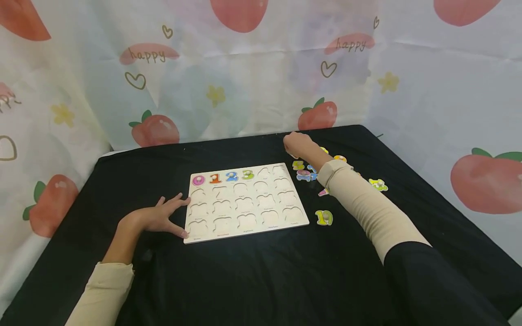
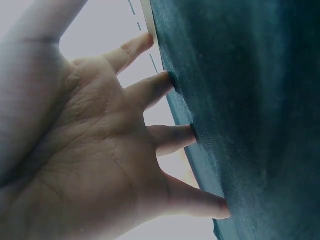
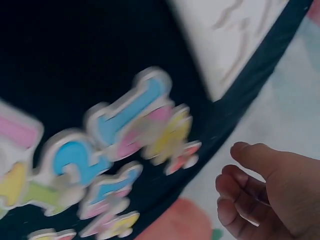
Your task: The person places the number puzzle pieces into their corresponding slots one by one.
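Note:
A pale wooden number board (image 1: 244,228) lies on the black cloth. Pieces for 0 (image 1: 198,180), 1 (image 1: 215,178), 2 (image 1: 232,176) and 3 (image 1: 248,174) sit in its top row; the other recesses show bare wood. My left hand (image 1: 157,218) is at the board's left edge, fingers spread, thumb and a fingertip on the rim. In the left wrist view its fingers (image 2: 172,137) are straight. My right hand (image 1: 302,146) is above the far right of the cloth, beyond the loose pieces. In the right wrist view its fingers (image 3: 235,192) bend loosely with nothing between them.
Loose number pieces lie in a cluster right of the board, including a green 5 (image 1: 298,165), partly behind the right forearm. A yellow-green 10 piece (image 1: 324,218) lies nearer, and another piece (image 1: 378,184) farther right. A printed curtain (image 1: 253,68) stands behind the table.

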A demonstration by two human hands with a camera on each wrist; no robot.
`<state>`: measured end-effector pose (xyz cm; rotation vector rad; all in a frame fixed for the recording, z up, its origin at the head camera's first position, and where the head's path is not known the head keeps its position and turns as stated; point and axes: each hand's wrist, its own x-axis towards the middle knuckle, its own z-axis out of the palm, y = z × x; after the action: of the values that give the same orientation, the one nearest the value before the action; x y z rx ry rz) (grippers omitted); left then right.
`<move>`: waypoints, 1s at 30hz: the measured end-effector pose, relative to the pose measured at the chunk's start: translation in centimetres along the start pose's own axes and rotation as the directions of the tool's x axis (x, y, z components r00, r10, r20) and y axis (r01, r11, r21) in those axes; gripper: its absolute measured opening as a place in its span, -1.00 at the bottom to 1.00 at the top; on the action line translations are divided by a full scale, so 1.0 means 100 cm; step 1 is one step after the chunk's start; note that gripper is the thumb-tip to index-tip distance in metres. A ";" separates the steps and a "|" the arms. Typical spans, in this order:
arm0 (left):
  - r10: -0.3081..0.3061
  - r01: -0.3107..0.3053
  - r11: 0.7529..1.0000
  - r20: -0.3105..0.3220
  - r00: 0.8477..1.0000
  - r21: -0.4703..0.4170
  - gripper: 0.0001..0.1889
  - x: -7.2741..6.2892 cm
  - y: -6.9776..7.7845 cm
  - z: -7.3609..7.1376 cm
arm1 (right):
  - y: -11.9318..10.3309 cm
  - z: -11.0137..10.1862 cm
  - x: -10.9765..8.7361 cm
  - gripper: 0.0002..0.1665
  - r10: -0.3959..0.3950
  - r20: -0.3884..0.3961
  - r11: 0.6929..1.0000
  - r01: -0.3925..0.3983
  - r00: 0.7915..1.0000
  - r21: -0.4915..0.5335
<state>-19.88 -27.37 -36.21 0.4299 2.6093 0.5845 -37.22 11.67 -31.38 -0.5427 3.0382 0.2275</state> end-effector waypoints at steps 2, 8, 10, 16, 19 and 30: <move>0.004 -0.004 1.000 0.004 1.000 0.002 0.17 0.001 -0.001 0.000 | 0.009 0.005 0.001 -0.64 0.016 0.017 1.000 -0.016 1.000 0.004; 0.012 -0.012 1.000 0.011 1.000 -0.001 0.15 0.004 -0.002 0.001 | 0.024 0.021 0.003 -0.82 0.023 0.020 1.000 -0.023 1.000 0.014; 0.010 -0.010 1.000 0.012 1.000 -0.002 0.15 0.005 -0.003 0.000 | 0.026 0.024 0.004 -0.76 0.029 0.031 0.999 -0.030 0.999 0.041; 0.007 -0.007 1.000 0.010 1.000 0.000 0.16 0.004 -0.003 -0.002 | 0.025 0.025 0.007 -0.82 0.005 0.030 1.000 -0.006 1.000 0.026; 0.005 -0.005 1.000 0.012 1.000 0.000 0.16 0.004 -0.002 -0.003 | 0.024 0.024 0.007 -0.87 -0.008 -0.004 1.000 0.008 1.000 -0.014; 0.010 -0.010 1.000 0.019 1.000 0.004 0.16 0.004 -0.003 -0.001 | 0.001 0.013 -0.003 -0.87 -0.081 -0.035 0.994 0.084 0.996 0.072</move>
<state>-20.33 -27.52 -36.37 0.4478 2.5923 0.5764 -36.97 12.02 -32.65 -0.6707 3.0318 0.1041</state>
